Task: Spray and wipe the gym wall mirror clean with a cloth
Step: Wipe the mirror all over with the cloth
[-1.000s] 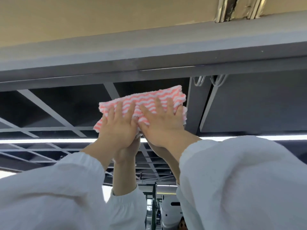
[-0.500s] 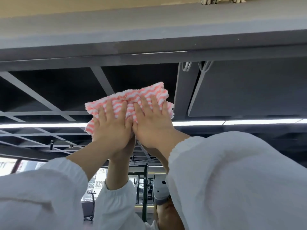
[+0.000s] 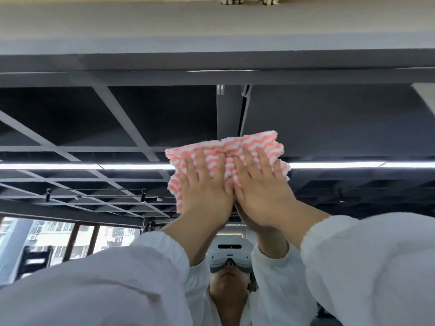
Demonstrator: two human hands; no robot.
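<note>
A pink-and-white striped cloth (image 3: pixel 237 147) lies flat against the wall mirror (image 3: pixel 94 128), high up near its top edge. My left hand (image 3: pixel 207 191) and my right hand (image 3: pixel 261 189) press side by side on the cloth with straight fingers spread. The mirror reflects a dark ceiling grid, light strips and my own raised arms in white sleeves. No spray bottle is in view.
A grey beam (image 3: pixel 211 38) runs across above the mirror's top edge. The mirror also reflects windows (image 3: pixel 58 238) at the lower left and a person wearing a headset (image 3: pixel 229 257) below my hands.
The cloth and both hands have slid down the mirror, away from its top edge, and to the right. More of the room's reflection now shows below.
</note>
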